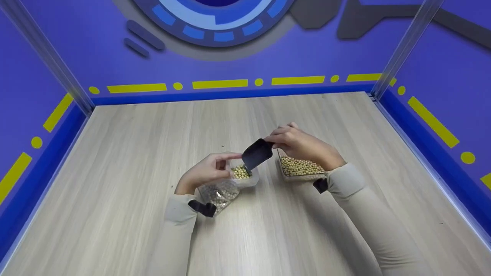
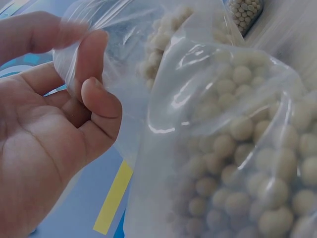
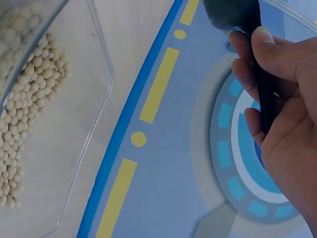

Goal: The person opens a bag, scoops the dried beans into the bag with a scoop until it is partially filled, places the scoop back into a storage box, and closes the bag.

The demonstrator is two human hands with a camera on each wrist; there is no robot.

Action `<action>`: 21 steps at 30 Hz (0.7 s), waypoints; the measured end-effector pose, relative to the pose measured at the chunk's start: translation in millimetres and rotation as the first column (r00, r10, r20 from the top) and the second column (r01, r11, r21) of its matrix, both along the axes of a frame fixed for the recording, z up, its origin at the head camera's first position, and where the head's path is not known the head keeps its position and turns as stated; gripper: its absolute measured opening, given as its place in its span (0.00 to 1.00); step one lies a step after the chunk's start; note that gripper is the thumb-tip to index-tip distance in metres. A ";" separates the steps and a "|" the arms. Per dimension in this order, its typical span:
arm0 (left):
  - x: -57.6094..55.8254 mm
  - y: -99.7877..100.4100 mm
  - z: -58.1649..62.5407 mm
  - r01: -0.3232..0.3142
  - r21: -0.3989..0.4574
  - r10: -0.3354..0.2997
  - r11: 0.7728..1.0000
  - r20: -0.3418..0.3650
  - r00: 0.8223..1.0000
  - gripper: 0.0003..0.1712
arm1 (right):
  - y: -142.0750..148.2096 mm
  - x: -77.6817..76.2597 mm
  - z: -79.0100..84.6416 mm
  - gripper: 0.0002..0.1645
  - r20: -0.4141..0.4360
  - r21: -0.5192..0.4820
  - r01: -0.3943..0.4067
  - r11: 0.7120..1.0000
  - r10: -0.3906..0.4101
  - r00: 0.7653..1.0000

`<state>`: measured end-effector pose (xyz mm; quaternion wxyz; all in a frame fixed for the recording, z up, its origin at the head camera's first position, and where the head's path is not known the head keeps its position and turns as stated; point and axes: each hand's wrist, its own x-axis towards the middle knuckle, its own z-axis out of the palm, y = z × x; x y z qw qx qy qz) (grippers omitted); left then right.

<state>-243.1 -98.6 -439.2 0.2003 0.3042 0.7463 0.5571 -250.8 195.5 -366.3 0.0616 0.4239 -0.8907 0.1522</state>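
My left hand (image 1: pixel 205 172) pinches the rim of a clear plastic bag (image 2: pixel 163 109) of round, pale yellow soybeans (image 2: pixel 237 148). The bag leans on the table, its mouth spread toward the right, with beans showing inside. In the right hand (image 1: pixel 297 142) is a black scoop (image 1: pixel 257 154), tilted down so that its lip is over the bag's mouth. The right wrist view shows the fingers and thumb wrapped round the scoop's handle (image 3: pixel 266 94). Under the right forearm stands a clear rectangular box (image 1: pixel 303 178) of soybeans, partly hidden by that hand.
The wood-grain table (image 1: pixel 153 134) has blue walls (image 1: pixel 238 65) with yellow marks at its back and sides. A tiny dark speck lies beyond the bag. Each sleeve's cuff carries a black strap piece (image 1: pixel 321 185).
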 end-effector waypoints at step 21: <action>0.0 -4.7 0.8 -0.011 -0.106 0.005 0.994 -0.057 0.998 0.27 | 69.2 -3.3 -29.6 0.18 0.151 -0.179 0.115 0.977 -0.088 0.985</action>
